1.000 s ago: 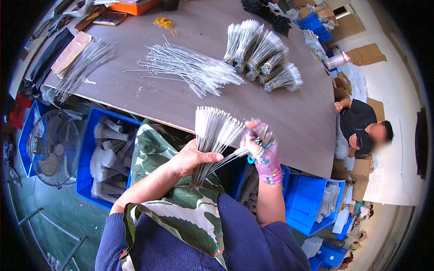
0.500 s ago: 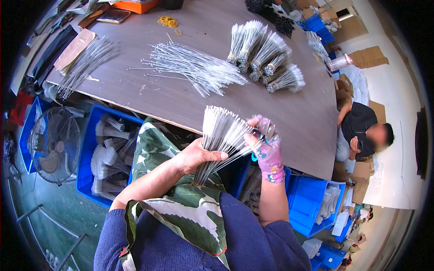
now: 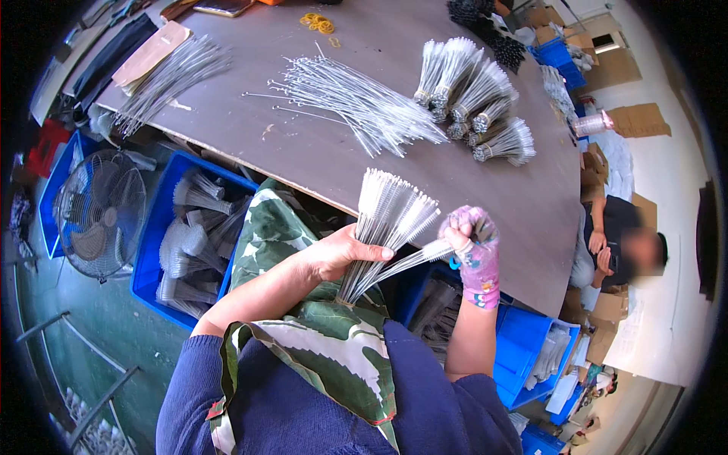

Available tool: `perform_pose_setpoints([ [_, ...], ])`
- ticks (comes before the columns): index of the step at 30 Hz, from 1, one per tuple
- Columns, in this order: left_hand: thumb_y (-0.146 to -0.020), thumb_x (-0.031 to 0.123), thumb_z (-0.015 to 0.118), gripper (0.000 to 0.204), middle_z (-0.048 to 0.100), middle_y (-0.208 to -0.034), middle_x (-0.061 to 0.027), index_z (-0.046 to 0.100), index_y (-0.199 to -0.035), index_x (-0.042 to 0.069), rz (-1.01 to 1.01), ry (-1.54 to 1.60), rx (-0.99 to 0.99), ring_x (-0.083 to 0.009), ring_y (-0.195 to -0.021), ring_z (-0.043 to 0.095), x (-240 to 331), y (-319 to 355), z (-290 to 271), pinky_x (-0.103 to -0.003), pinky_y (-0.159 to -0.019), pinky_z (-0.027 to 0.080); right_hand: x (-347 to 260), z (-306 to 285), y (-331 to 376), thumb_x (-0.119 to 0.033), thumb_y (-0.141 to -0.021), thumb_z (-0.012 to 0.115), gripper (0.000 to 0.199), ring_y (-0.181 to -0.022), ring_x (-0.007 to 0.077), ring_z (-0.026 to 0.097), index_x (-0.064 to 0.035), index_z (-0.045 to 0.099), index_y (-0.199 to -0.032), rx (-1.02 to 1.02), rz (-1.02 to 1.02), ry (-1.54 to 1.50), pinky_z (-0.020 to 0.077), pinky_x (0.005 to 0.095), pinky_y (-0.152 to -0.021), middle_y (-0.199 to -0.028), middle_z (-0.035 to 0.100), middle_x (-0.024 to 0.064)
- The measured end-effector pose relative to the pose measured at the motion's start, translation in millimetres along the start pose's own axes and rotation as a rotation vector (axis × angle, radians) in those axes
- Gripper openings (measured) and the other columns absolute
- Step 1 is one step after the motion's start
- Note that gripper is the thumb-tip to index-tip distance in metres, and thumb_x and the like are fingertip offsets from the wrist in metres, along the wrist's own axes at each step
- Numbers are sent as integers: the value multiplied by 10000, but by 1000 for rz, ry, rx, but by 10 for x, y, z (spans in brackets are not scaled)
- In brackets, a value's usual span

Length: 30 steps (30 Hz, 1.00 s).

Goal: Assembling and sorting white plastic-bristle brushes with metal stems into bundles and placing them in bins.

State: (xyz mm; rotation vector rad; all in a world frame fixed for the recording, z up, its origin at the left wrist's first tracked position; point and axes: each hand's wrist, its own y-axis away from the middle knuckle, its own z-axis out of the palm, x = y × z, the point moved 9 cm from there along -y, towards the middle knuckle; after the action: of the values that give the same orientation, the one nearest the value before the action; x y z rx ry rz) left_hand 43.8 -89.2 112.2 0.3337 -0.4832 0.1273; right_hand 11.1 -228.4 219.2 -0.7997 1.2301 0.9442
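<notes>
Left hand (image 3: 341, 254) gripping brush bundle (image 3: 387, 220), gloved right hand (image 3: 474, 243) pinching one brush, fingertips hidden

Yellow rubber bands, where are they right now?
Head view: the yellow rubber bands lie at the far edge of the table, just beyond the loose wire brushes, far from both hands.

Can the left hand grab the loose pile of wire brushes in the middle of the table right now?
Probably not right away. The left hand is wrapped around a fanned bunch of brushes, so it is full. The loose pile lies open on the table with nothing across the way, but further up the tabletop.
</notes>
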Motion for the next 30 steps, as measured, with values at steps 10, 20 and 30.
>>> perform_pose_setpoints([
  [10, -709, 11, 729, 413, 611, -960, -36, 561, -1087, 18, 29, -42, -24, -129, -882, 571, -16, -9, 65, -272, -818, 461, -40, 200, -213, 27, -782, 624, 149, -764, 54, 503, -45, 575, -902, -14, 100, 327, 413, 195, -687, -859, 560, -22],
  [20, -800, 245, 693, 410, 622, -937, -55, 542, -1110, 24, -15, 170, 88, -146, -842, 601, -135, 48, -98, -304, -773, 502, 55, 236, -221, 76, -692, 619, 236, -859, 106, 520, -53, 541, -873, -117, 74, 418, 423, 248, -772, -866, 537, 4],
  [30, -870, 262, 602, 348, 614, -1008, -68, 554, -1127, 32, 45, 157, 92, -173, -944, 591, -93, 81, -165, -331, -826, 493, 109, 10, -19, 101, -700, 617, 270, -768, 135, 514, -91, 439, -768, -193, 92, 3, 425, 263, -695, -814, 508, 4],
])
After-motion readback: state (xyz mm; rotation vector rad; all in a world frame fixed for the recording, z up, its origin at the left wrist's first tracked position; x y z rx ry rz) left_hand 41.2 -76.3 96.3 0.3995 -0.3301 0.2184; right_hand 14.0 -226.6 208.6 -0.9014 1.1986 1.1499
